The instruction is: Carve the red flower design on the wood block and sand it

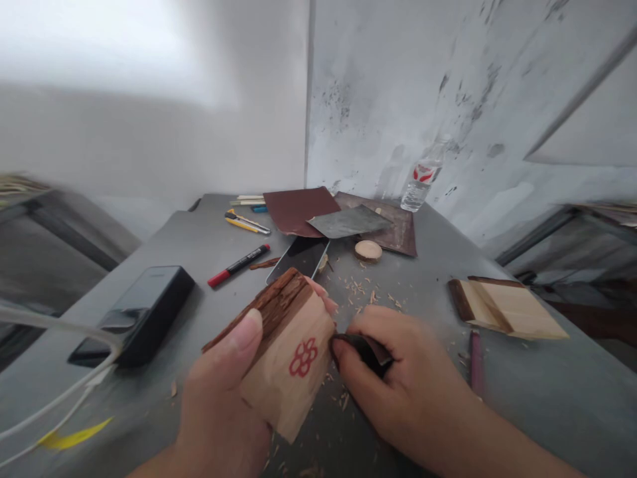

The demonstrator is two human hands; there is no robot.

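Over the counter, my left grip holds the light, stiff wood block by its sides; my right grip pinches dark sandpaper.

A grey metal table is strewn with wood shavings. Along the left lies a black power bank on top of a phone, with a white cable running from it. Toward the back are a red marker, a yellow utility knife, overlapping sheets of sandpaper, a second phone and a wooden disc. A plastic bottle stands in the far corner. On the right rest pale wood pieces edged with bark.
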